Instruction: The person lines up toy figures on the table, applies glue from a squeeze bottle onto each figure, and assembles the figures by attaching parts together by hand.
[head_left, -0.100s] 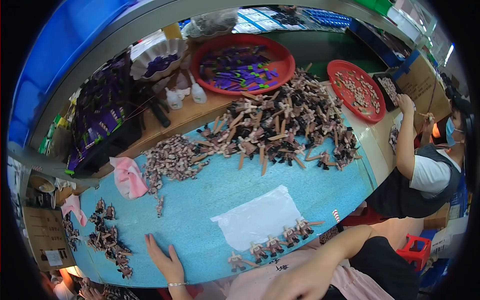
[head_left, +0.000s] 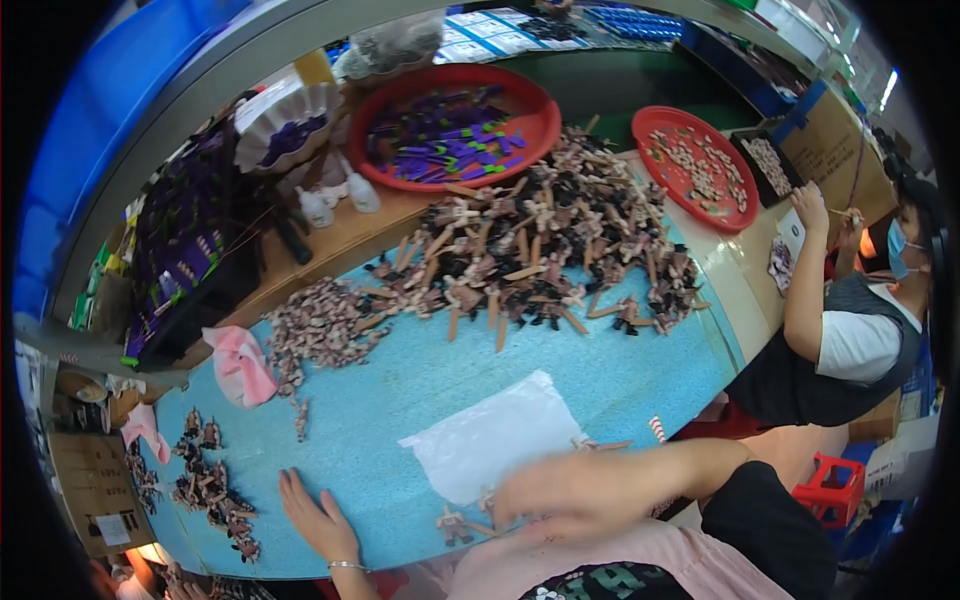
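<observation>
My left hand (head_left: 318, 518) rests on the blue table mat (head_left: 345, 430) near its front edge, fingers stretched and thumb apart, holding nothing. Over the near edge, my right hand (head_left: 540, 487) is smeared by motion, so its fingers cannot be made out. It covers most of a row of small doll-like figures with flat brown sticks. One figure (head_left: 453, 525) shows just left of it. Beyond that hand lies a white sheet (head_left: 495, 430), partly hidden by it. A red-and-white striped piece (head_left: 657, 429) lies to the right, near the forearm.
A large heap of similar figures (head_left: 540, 240) and a pile of small pale parts (head_left: 325, 325) lie farther back. Red trays (head_left: 555, 120) hold purple-green and pale pieces. More figures (head_left: 213, 490) and a pink cloth (head_left: 240, 365) are left. A co-worker (head_left: 850, 330) sits right.
My right hand has swung up and forward from my lap side over the row of figures and the sheet's near edge. My left hand stays flat; the whole view has shifted slightly.
</observation>
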